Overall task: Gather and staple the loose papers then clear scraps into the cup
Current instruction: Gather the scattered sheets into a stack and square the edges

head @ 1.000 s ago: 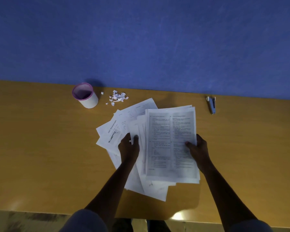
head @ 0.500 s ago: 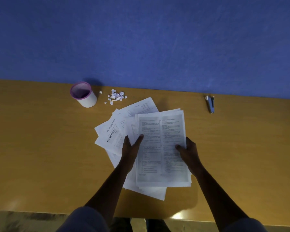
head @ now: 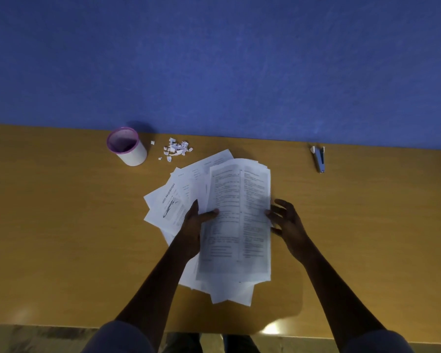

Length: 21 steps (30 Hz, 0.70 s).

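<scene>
the left hand (head: pixel 194 226) pinches the left edge of the papers (head: pixel 236 220) mid-table (head: pixel 61 225); the right hand (head: pixel 287 222), fingers spread, touches their right edge. cup (head: pixel 127 147), scraps (head: pixel 176 148) and stapler (head: pixel 319 159) lie behind.

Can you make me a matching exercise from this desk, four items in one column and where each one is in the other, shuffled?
Column one:
1. cup
2. stapler
3. paper scraps
4. top printed sheet

Column two:
A. far right, near the blue wall
B. between the left hand and right hand
C. far left of the items, open end up
D. small pile just right of the cup

Pairs: 1-C, 2-A, 3-D, 4-B
</scene>
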Tool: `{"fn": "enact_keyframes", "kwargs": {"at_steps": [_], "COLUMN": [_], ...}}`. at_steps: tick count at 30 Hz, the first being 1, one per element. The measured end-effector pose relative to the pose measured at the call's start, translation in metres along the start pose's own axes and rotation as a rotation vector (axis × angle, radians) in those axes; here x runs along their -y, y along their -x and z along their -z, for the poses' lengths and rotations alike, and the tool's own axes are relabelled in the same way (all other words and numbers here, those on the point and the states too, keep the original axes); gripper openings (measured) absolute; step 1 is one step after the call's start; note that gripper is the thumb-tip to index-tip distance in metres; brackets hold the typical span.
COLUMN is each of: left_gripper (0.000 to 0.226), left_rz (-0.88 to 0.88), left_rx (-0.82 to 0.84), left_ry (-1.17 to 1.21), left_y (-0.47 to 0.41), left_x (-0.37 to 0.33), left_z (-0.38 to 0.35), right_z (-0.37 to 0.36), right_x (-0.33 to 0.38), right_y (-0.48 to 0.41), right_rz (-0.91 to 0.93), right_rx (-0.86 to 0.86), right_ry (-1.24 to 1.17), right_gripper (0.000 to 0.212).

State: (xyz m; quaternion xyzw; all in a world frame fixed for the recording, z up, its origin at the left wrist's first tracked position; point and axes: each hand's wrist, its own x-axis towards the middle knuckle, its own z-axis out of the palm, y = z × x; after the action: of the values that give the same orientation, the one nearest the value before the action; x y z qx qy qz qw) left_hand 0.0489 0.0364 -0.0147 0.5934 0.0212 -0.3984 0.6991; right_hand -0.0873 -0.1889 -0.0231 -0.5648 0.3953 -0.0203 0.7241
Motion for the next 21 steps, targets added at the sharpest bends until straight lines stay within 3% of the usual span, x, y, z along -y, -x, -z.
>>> {"fn": "enact_keyframes", "kwargs": {"at_steps": [3, 11, 15, 19, 21], "left_gripper": [0.059, 0.059, 0.057, 0.022, 0.019], "left_rz": [0.054, -0.080, -0.097, -0.057, -0.032], "left_rx": [0.018, -0.017, -0.060, -0.126, -0.314], "left_ry": [0.052, -0.152, -0.236, -0.300, -0.415], "left_y": [-0.001, 0.005, 0.004, 0.004, 0.000], "left_x": [-0.005, -0.010, -0.007, -0.006, -0.003], "left_z": [0.000, 0.002, 0.004, -0.001, -0.001], "right_z": [0.000, 0.001, 0.001, -0.004, -0.003], "right_x": [0.005, 0.008, 0.000, -0.008, -0.008], "right_y": [0.002, 0.004, 0.002, 0.002, 0.001], "right_rz": [-0.132, -0.110, -0.083, -0.008, 0.018], "right_rx": [0.124, 0.217, 0.264, 0.101, 0.037], "right_ry": [-0.161, -0.203, -0.155, 0.021, 0.062], "right_gripper": [0.042, 0.043, 0.054, 0.054, 0.049]}}
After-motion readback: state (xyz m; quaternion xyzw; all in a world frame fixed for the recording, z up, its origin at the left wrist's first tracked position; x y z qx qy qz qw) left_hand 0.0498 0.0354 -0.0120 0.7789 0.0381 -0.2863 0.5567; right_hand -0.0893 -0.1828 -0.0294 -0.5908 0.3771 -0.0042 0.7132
